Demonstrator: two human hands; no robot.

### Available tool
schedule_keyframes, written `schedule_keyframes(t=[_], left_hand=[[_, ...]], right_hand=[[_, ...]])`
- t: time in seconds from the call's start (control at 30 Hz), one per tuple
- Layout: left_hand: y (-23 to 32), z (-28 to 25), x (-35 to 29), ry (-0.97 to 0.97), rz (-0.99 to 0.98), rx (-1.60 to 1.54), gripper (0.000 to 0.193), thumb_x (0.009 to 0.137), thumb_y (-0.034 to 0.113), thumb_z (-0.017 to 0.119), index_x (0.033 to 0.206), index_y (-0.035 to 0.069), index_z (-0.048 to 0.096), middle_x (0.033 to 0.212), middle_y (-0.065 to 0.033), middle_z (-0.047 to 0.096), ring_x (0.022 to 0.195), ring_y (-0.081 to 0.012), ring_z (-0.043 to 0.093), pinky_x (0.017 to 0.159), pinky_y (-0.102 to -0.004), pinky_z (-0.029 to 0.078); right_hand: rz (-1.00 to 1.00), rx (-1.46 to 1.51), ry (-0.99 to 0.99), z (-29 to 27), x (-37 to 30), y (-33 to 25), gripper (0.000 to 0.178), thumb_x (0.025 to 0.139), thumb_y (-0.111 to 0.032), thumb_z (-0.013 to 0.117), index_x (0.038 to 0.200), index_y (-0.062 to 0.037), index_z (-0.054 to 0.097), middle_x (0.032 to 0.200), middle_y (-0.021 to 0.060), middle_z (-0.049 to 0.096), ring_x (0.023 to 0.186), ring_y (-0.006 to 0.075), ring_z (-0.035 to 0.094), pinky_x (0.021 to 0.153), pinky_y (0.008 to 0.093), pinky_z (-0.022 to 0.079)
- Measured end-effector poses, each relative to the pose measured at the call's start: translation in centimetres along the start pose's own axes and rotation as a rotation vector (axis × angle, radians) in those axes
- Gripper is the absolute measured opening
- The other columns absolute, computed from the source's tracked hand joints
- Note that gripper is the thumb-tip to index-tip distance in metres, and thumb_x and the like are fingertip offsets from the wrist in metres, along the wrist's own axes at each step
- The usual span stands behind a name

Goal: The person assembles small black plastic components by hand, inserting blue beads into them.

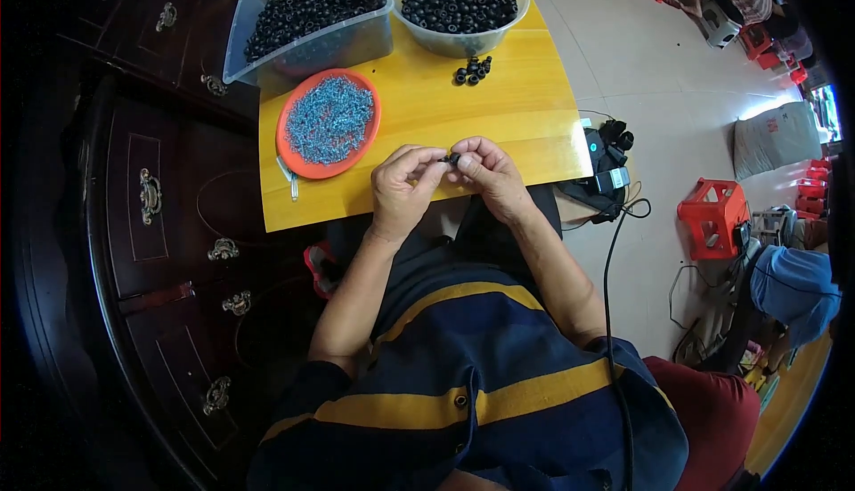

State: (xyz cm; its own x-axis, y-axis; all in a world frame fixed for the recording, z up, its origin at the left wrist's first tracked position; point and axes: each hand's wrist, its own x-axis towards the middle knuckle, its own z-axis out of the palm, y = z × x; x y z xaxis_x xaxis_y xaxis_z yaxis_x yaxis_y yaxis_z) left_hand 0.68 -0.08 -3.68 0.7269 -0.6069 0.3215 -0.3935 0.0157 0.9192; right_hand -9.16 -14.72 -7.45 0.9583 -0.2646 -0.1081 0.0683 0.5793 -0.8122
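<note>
Above the near edge of the yellow table (419,117), my two hands meet fingertip to fingertip. My right hand (496,181) pinches a small black round part (455,159) between thumb and forefinger. The fingers of my left hand (405,190) are pinched together right against that part; whatever they hold is too small to make out. To the left lies an orange-red plate (377,126) heaped with small bluish-silver metal pieces that look like screws (329,120). Several loose black ring-like parts (472,71) sit in a little pile beyond my right hand.
A clear bin (307,59) and a round translucent bowl (459,44), both full of black parts, stand at the back. Dark drawers (147,197) flank the left side. A black cable (608,286) hangs at my right. Red stools (712,218) and people are on the floor beyond.
</note>
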Motion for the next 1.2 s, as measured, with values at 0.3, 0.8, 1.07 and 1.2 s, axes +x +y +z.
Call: schedule_keyframes(t=[0.3, 0.8, 1.07, 1.2], left_hand=[[-0.1, 0.1, 0.1, -0.047, -0.010, -0.057, 0.013, 0.085, -0.007, 0.069, 0.096, -0.002, 0.071, 0.090, -0.0079, 0.069, 0.078, -0.0141, 0.071, 0.070, -0.0255, 0.057], [-0.2, -0.5, 0.2, -0.225, -0.290, -0.414, 0.012, 0.087, -0.009, 0.068, 0.096, -0.002, 0.066, 0.091, -0.0063, 0.070, 0.082, -0.0124, 0.071, 0.077, -0.0241, 0.057], [-0.4, -0.4, -0.2, -0.133, -0.078, -0.132, 0.011, 0.082, -0.007, 0.074, 0.090, -0.002, 0.068, 0.085, -0.0053, 0.068, 0.078, -0.0120, 0.070, 0.070, -0.0241, 0.056], [-0.2, -0.2, -0.3, -0.076, -0.024, -0.115, 0.012, 0.081, -0.007, 0.075, 0.089, -0.001, 0.069, 0.084, -0.0051, 0.068, 0.074, -0.0113, 0.069, 0.067, -0.0241, 0.055]], right_hand=[[0.004, 0.058, -0.004, -0.2, 0.0, 0.0, 0.018, 0.098, -0.018, 0.065, 0.110, -0.0046, 0.062, 0.096, 0.0042, 0.069, 0.088, 0.0116, 0.065, 0.084, 0.0250, 0.051], [0.052, 0.067, -0.055, -1.0, 0.0, 0.0, 0.015, 0.096, -0.017, 0.068, 0.105, -0.0054, 0.066, 0.093, 0.0036, 0.071, 0.084, 0.0105, 0.066, 0.078, 0.0238, 0.053], [0.053, 0.076, -0.005, -0.6, -0.1, 0.0, 0.016, 0.095, -0.017, 0.070, 0.105, -0.0056, 0.068, 0.092, 0.0027, 0.070, 0.082, 0.0100, 0.064, 0.076, 0.0234, 0.053], [0.048, 0.087, 0.006, -0.5, -0.1, 0.2, 0.017, 0.095, -0.019, 0.070, 0.105, -0.0056, 0.067, 0.093, 0.0026, 0.070, 0.081, 0.0102, 0.064, 0.075, 0.0243, 0.052]])
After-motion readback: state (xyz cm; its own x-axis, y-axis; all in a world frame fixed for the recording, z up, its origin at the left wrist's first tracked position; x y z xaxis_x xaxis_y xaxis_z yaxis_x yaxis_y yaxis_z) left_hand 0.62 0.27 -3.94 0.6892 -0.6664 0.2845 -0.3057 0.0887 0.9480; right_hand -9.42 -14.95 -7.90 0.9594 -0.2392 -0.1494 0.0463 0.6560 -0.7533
